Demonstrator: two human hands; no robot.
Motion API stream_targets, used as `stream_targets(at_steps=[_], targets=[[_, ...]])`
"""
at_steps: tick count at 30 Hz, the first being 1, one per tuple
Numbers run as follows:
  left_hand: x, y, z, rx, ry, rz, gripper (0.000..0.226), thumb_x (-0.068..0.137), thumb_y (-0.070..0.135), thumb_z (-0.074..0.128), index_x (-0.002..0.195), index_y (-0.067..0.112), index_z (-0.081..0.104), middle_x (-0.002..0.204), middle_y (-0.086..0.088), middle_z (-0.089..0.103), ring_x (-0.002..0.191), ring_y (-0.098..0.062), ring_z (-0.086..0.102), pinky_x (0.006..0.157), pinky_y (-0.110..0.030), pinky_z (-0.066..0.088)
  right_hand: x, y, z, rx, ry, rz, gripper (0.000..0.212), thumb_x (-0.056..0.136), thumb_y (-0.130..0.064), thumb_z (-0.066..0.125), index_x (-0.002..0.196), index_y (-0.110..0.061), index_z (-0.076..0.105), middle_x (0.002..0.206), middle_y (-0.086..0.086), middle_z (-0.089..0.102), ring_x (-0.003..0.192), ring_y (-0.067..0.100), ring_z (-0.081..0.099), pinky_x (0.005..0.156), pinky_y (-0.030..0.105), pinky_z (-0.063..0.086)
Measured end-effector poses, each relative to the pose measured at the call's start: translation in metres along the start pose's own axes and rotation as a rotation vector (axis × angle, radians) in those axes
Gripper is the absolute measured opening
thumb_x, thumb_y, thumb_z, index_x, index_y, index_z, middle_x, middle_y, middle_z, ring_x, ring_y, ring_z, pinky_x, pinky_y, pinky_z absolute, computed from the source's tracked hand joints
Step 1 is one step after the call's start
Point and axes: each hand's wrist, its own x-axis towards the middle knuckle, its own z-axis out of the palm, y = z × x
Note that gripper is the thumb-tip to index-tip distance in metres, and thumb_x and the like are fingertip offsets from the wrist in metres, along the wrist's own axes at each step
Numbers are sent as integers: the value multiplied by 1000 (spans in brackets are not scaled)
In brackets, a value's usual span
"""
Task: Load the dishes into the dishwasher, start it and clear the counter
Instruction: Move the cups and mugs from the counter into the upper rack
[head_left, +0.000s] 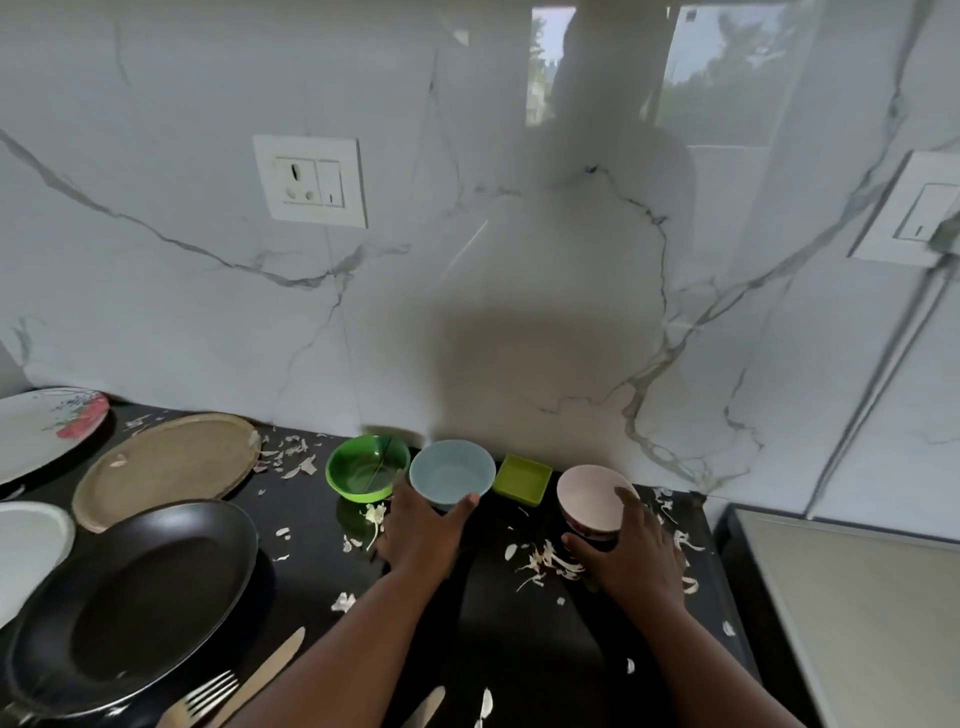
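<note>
Left hand cupped round blue bowl, right hand round pink bowl; both bowls on dark surface. Green bowl just left of left grip, small square dish between grips.

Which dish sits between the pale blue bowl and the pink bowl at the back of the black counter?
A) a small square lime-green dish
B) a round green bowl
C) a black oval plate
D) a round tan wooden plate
A: the small square lime-green dish stands by the wall between the pale blue round bowl, held by the left hand, and the pink round bowl, held by the right hand.
</note>
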Motion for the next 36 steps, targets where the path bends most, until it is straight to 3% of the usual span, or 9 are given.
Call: stream_targets(at_steps=[6, 10, 15, 19, 22, 24, 28, 32, 36], targets=[[17, -5, 14, -209, 5, 16, 67, 84, 45, 69, 134, 15, 38, 122, -5, 60, 111, -31, 57, 95, -41, 42, 6, 1, 10, -94, 69, -22, 51, 71, -76, 59, 99, -33, 59, 129, 1, 55, 124, 26, 45, 104, 44, 21], [25, 5, 14, -404, -4, -94, 51, 85, 9, 64, 130, 8, 40, 111, -8, 58, 93, -22, 54, 79, -30, 39, 2, 2, 5, -100, 83, -36, 54, 69, -81, 55, 85, -29, 57, 123, 1, 58, 119, 26, 48, 103, 45, 24], [19, 15, 1, -489, -43, -147, 51, 81, 6, 64, 127, 9, 43, 107, -9, 59, 89, -24, 57, 73, -33, 45, -21, -2, -10, -12, 134, -26, 59, 64, -83, 58, 80, -26, 54, 116, -1, 60, 106, 24, 56, 96, 41, 33], [2, 21, -15, -517, -96, -113, 58, 81, 9, 65, 135, 6, 43, 106, -7, 61, 92, -25, 58, 76, -35, 49, -47, -14, -29, 327, 111, 24, 62, 55, -80, 69, 83, -24, 63, 105, -8, 64, 91, 14, 63, 78, 35, 53], [-17, 22, -29, -523, -169, -118, 38, 81, 8, 60, 119, 2, 58, 96, -13, 64, 89, -33, 62, 73, -41, 55, -71, -28, -49, 658, 131, 36, 54, 50, -64, 79, 74, -18, 64, 81, -5, 70, 69, 0, 64, 57, 12, 46], [-29, 23, -39, -557, -208, -122, 31, 81, 7, 58, 111, 0, 62, 87, -10, 61, 83, -30, 59, 70, -38, 53, -87, -37, -62, 850, 112, 23, 51, 54, -47, 82, 79, -9, 62, 78, 0, 71, 67, 4, 65, 55, 13, 46], [-49, 30, -54, -663, -369, -166, 28, 83, 6, 56, 111, 0, 57, 90, -12, 56, 90, -35, 57, 79, -53, 57, -119, -46, -91, 1237, -32, 5, 50, 68, -23, 83, 107, -6, 56, 97, 16, 69, 78, 25, 67, 60, 28, 54], [-76, 40, -67, -886, -560, -314, 26, 86, -4, 49, 112, -1, 47, 94, -17, 53, 82, -34, 58, 48, -34, 55, -152, -46, -114, 1541, -183, 72, 51, 77, -25, 66, 124, -19, 49, 110, 18, 69, 88, 38, 69, 69, 38, 58], [-114, 45, -78, -992, -763, -407, 39, 81, -6, 40, 119, -1, 48, 93, -20, 56, 72, -30, 59, 40, -23, 51, -186, -32, -133, 1696, -290, 140, 65, 77, -36, 69, 134, -10, 51, 120, 28, 63, 99, 43, 65, 81, 45, 57]])
